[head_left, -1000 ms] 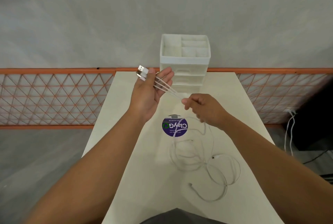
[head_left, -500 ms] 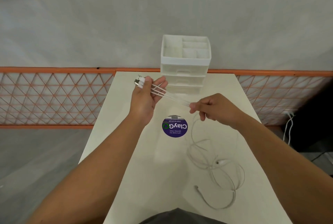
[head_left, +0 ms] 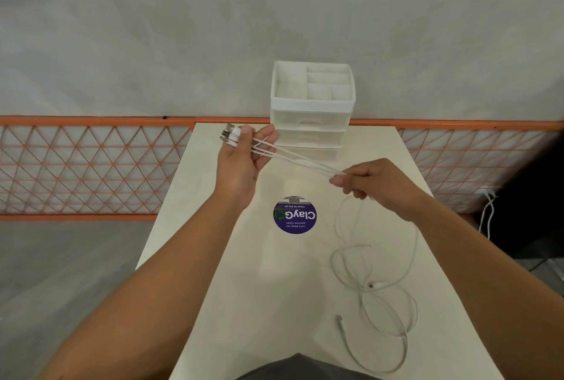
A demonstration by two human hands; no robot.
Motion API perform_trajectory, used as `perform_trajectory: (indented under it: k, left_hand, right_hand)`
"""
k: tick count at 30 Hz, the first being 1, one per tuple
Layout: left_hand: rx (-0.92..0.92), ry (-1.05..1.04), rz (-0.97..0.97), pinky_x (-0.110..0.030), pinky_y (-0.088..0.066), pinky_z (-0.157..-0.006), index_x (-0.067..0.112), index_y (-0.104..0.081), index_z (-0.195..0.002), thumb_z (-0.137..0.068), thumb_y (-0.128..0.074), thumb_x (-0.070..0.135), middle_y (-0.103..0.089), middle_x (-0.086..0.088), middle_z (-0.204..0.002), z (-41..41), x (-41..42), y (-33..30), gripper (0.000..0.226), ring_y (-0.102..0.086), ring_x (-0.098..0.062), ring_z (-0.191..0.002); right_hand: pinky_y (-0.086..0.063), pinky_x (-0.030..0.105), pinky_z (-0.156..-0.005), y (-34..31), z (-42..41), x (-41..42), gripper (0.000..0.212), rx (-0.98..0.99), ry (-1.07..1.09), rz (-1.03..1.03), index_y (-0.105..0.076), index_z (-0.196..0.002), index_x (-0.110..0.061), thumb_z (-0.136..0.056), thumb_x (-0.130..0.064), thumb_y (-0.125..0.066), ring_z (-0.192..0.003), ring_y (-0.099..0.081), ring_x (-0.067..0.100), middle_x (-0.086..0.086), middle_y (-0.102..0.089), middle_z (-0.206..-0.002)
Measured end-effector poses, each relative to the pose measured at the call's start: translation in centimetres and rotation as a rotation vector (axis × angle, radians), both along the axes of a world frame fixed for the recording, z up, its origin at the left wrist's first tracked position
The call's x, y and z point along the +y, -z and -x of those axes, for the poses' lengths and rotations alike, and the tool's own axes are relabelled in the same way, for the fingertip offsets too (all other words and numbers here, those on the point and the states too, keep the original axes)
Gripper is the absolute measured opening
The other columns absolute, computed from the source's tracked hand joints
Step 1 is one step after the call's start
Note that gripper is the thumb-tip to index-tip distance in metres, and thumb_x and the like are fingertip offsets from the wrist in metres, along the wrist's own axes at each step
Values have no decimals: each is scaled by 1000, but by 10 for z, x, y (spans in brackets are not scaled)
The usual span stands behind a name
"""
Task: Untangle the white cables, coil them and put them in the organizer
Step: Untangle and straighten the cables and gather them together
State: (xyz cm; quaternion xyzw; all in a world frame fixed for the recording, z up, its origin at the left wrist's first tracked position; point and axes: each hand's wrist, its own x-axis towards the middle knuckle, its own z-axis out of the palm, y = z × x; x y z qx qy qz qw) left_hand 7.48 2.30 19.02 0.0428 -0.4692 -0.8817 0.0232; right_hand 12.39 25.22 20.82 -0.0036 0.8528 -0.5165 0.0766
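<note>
The thin white cables (head_left: 305, 161) were held taut above the pale cream rectangular table (head_left: 213, 257), stretched as several parallel strands between the two hands. The plug ends, white housings with metal USB tips (head_left: 229, 133), were pinched by the left hand (head_left: 241, 162) between thumb and fingers, with the remaining fingers extended under the strands. The right hand (head_left: 366, 179) was observed closed around the same strands, fingers curled and thumb pressed against them, to the right of and slightly lower than the left hand.

From the right hand the cables were seen to drop to the table, where the slack lay in loose overlapping loops (head_left: 375, 282) on the right portion of the surface. A small connector end (head_left: 339, 318) was noted lying free on the table near the nearer loops; a second connector (head_left: 374, 285) was seen within the tangle.

The white plastic desk organizer (head_left: 312, 104), with open divided compartments on top and drawers beneath, was recorded at the far edge of the table, well apart from the loops. No cable was seen inside its top compartments.

A round purple sticker printed "ClayGo" (head_left: 294, 216) was fixed near the table's centre, between the forearms. An orange-framed lattice panel (head_left: 91, 166) ran behind the table, below a grey wall.
</note>
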Motion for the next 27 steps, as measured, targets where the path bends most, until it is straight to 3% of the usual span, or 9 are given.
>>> perform_trajectory:
  k: [3,8,11,13,15,17,19,23,27]
  left_hand:
    - [-26,-26,-29,-33,-60,-79,10,-54,-102,-105,-41,23,-71,-17,-115,2,-10,2,18,-72,-25,-101]
    - [-33,78,6,-39,-58,-89,11,-50,-102,-105,-41,24,-72,-17,-112,-9,11,3,15,-71,-29,-104]
    - [-22,154,113,-39,-56,-91,15,-51,-94,-104,-42,24,-71,-18,-114,-19,17,10,16,-70,-29,-106]
    - [6,214,190,-38,-55,-89,16,-50,-93,-104,-44,25,-72,-17,-114,-24,23,12,15,-70,-28,-106]
    - [54,260,277,-37,-54,-91,15,-50,-95,-104,-44,26,-72,-13,-114,-29,33,10,16,-70,-25,-107]
    - [113,282,368,-30,-53,-92,14,-52,-98,-104,-42,31,-73,-7,-115,-34,43,7,20,-68,-15,-109]
    - [131,270,425,-15,-53,-81,16,-56,-104,-103,-41,36,-74,3,-114,-38,49,0,25,-68,1,-103]
    - [146,240,464,-10,-49,-77,16,-52,-105,-104,-36,39,-73,6,-116,-33,42,-1,28,-68,2,-97]
    - [116,237,370,-39,-45,-106,18,-47,-94,-104,-37,37,-74,-5,-113,-33,41,10,24,-68,-18,-111]
  right_hand:
    - [-40,19,-58,-1,-2,7,23,-41,-79,-19,-77,-74,-19,-84,-37,-68,-52,-45,8,0,-62,-62]
    - [-42,31,-59,36,3,8,52,-34,63,-540,-64,-71,-10,-90,-56,-49,-62,-55,21,5,-60,-66]
    - [-45,34,-75,42,2,8,46,-182,-57,-736,-67,-96,-2,-94,-45,-50,-83,-61,24,11,-69,-95]
    - [-40,26,-89,32,2,2,36,-140,-194,-701,-58,-122,-10,-90,-27,-61,-112,-55,21,6,-60,-128]
    - [-37,23,-95,14,3,-15,48,-71,-234,-317,-50,-130,-19,-85,-15,-66,-126,-49,16,-1,-53,-137]
    - [-46,23,-90,0,7,-35,32,-80,-231,82,-55,-118,-21,-87,-15,-63,-116,-58,15,-3,-61,-125]
    - [-54,26,-80,-4,12,-47,29,-144,-221,237,-56,-117,-17,-90,-26,-61,-101,-67,19,0,-67,-117]
    - [-47,21,-55,8,6,-45,31,-28,-186,136,-69,-96,-8,-94,-36,-57,-51,-56,13,1,-70,-67]
    - [-41,21,-54,15,1,-42,52,82,-92,-146,-64,-61,-11,-91,-53,-52,-39,-45,4,-6,-54,-43]
